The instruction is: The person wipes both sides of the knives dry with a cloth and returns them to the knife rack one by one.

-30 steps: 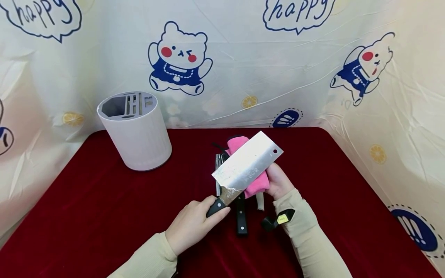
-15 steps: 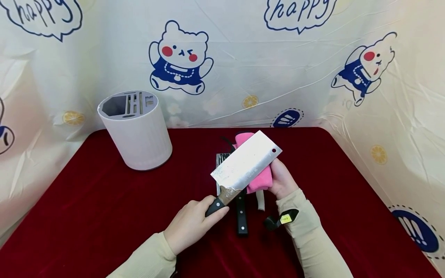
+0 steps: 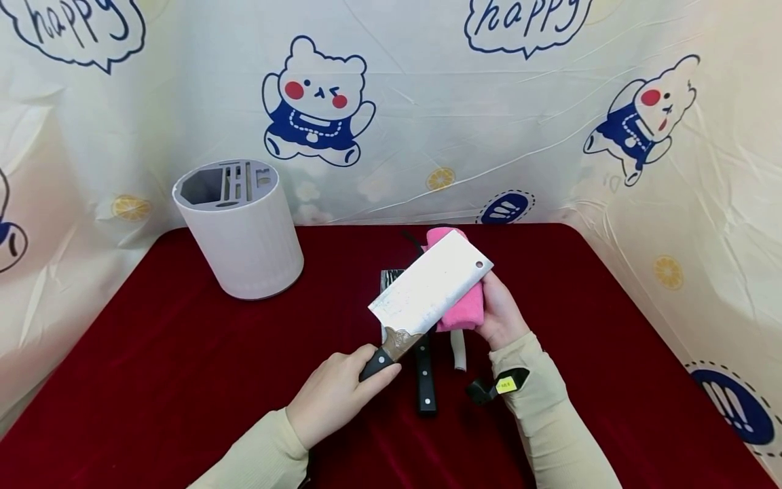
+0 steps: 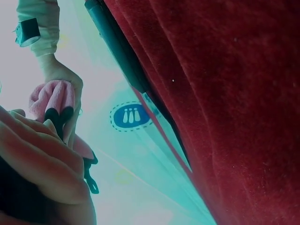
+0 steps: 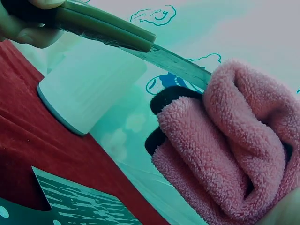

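Note:
My left hand (image 3: 336,394) grips the black handle of a cleaver (image 3: 427,285), its broad blade slanting up to the right above the table. Behind the blade, my right hand (image 3: 502,312) holds a folded pink cloth (image 3: 466,312) with black edging against the far side. In the right wrist view, the plush cloth (image 5: 239,136) wraps over the blade's far end. Partly hidden below the cleaver lies another knife (image 3: 425,380) with a black riveted handle; its streaked blade (image 5: 84,201) shows in the right wrist view. Beside it a white handle (image 3: 458,351) pokes out.
A white cylindrical knife block (image 3: 244,244) with a grey slotted top stands at the back left of the table (image 3: 153,380), which is covered in dark red cloth. A printed curtain (image 3: 415,122) closes off the back and sides.
My right hand and the pink cloth have slid up and to the right behind the blade, toward its far end. The cleaver and left hand have barely shifted.

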